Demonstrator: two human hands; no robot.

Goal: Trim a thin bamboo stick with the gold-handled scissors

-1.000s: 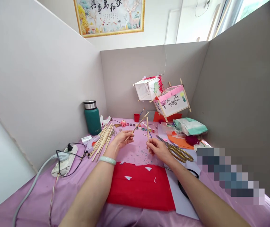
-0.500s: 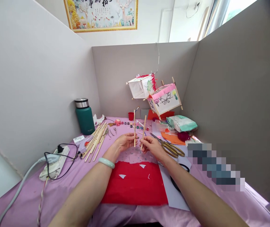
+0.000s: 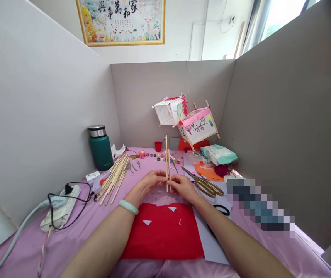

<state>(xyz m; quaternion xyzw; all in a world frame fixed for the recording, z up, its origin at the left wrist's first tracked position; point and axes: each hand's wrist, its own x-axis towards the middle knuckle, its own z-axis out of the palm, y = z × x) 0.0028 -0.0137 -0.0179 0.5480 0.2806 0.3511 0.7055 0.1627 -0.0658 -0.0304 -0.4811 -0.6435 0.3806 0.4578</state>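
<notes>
Drawn closer since the earlier frame, the left hand pinches a slender pale wooden stick, the right hand a lower-topped wooden stick; both stand near-upright, side by side, above the purple-clothed tabletop, midway between left and right edges.

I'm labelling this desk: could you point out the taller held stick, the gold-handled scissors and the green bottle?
Taller held stick (image 3: 167, 160), head view: its shaft, near mid-length.
Gold-handled scissors (image 3: 199, 180), head view: where blades meet handles.
Green bottle (image 3: 100, 151), head view: its green body.
</notes>
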